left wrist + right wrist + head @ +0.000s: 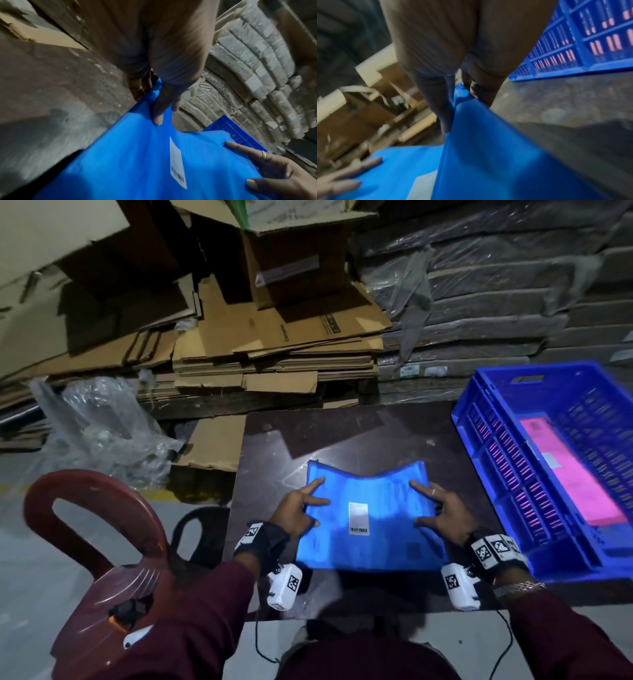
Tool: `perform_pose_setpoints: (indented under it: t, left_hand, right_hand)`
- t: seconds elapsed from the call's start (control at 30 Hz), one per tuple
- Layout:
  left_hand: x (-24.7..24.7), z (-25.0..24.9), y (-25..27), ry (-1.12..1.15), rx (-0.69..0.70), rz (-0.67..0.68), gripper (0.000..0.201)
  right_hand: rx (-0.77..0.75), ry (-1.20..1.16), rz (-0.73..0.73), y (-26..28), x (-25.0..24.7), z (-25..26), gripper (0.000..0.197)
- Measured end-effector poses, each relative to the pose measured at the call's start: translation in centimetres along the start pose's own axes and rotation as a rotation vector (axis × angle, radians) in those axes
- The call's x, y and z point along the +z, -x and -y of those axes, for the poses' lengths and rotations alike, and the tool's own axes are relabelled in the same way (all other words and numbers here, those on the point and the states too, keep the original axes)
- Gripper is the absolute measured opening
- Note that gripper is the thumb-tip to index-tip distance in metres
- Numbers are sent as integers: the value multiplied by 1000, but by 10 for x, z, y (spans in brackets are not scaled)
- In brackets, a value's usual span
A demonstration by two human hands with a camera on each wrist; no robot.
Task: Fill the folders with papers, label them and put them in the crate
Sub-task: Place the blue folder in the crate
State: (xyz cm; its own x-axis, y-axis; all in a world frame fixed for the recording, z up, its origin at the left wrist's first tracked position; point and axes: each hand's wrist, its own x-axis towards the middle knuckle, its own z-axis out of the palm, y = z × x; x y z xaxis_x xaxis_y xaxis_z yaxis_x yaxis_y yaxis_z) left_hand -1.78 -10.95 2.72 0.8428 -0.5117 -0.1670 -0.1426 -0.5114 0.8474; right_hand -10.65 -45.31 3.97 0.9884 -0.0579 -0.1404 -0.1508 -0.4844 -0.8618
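A blue folder (370, 546) with a white barcode label (358, 518) is held bowed just above the dark table (342, 436). My left hand (301, 508) grips its left edge, thumb and forefinger on top, other fingers underneath. My right hand (442, 508) grips the right edge the same way. In the left wrist view the left hand (163, 105) pinches the folder (128, 162). In the right wrist view the right hand (450, 105) pinches the raised folder edge (479, 155). A blue crate (479, 422) at the right holds a pink folder (568, 474).
A red plastic chair (102, 542) stands at my left, a dark one behind it. Flattened cardboard stacks (274, 337) and wrapped bundles (479, 313) rise behind the table. Crumpled clear plastic (109, 422) lies on the floor at the left.
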Motion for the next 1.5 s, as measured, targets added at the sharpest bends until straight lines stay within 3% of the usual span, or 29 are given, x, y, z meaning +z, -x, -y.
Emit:
perform_pose_setpoints:
  t: [0.2,0.33,0.57,0.67,0.97,1.23,1.5]
  left_hand:
    - [-64,-32,-25,-9,150,-3,60]
    - [-95,-82,-56,-81,264,35,58]
    - [-88,-189,-130,-94,377,101,54]
    - [-68,-231,-160,-266,478,143,54]
    - [25,-340,-257,-480,530,297,60]
    - [117,-421,-349,-538,539,271,71]
    - [207,-440,-411,-718,528,569,55]
  right_hand:
    - [-114,1,-115,10,-44,60,85]
    - [-171,45,-198,12,-81,96,86]
    - [-148,-65,-429,30,-153,117,85]
    - [-116,-106,-522,41,-184,105,85]
    - [2,-344,-665,53,-277,39,84]
    - [50,-487,-850,37,-338,-20,80]
    - [301,-646,-795,33,-342,-88,74]
